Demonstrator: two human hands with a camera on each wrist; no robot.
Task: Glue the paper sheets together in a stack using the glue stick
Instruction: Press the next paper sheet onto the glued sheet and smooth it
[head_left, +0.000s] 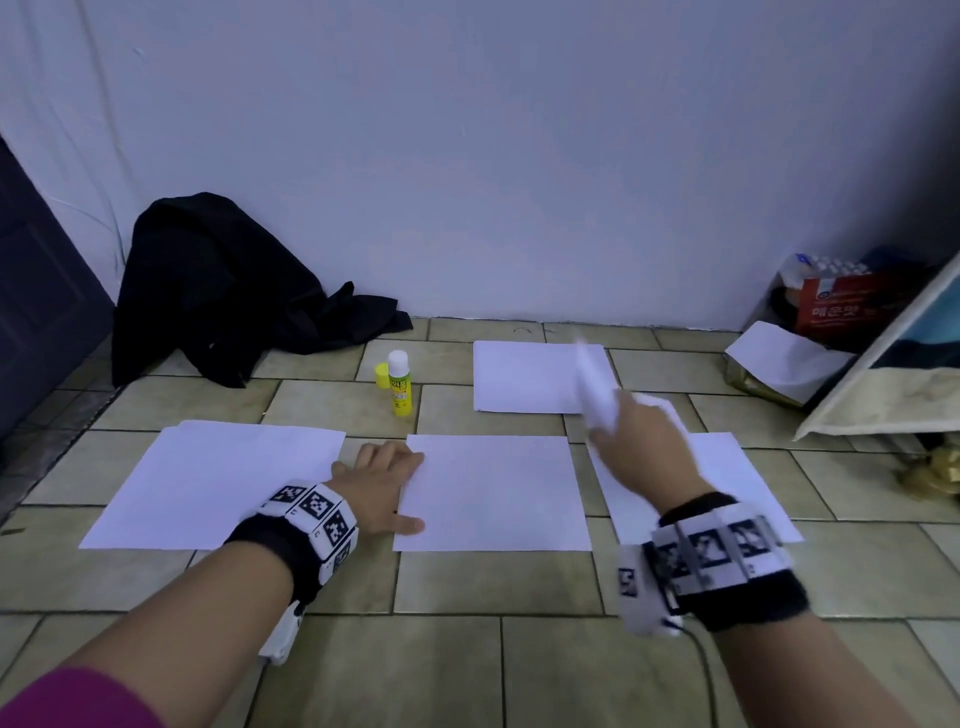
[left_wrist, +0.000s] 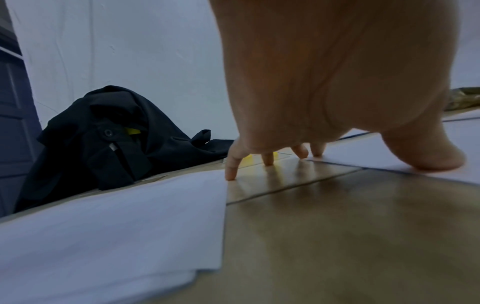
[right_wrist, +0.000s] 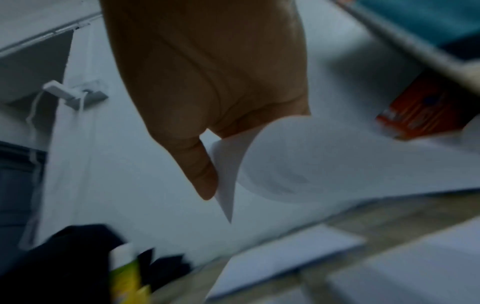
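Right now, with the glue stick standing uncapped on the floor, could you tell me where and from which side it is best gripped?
Grip the glue stick round its yellow barrel, low to mid-height, coming from the near or right side. It stands upright with the white glue end exposed on top, so fingers should probably stay below that. Its yellow cap stands close on the left, making that side awkward.

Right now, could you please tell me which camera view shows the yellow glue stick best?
The head view: the yellow glue stick with its white tip stands sharp and whole on the tiled floor. The right wrist view catches only a blurred part at the bottom edge; the left wrist view shows just a yellow glimpse between fingers.
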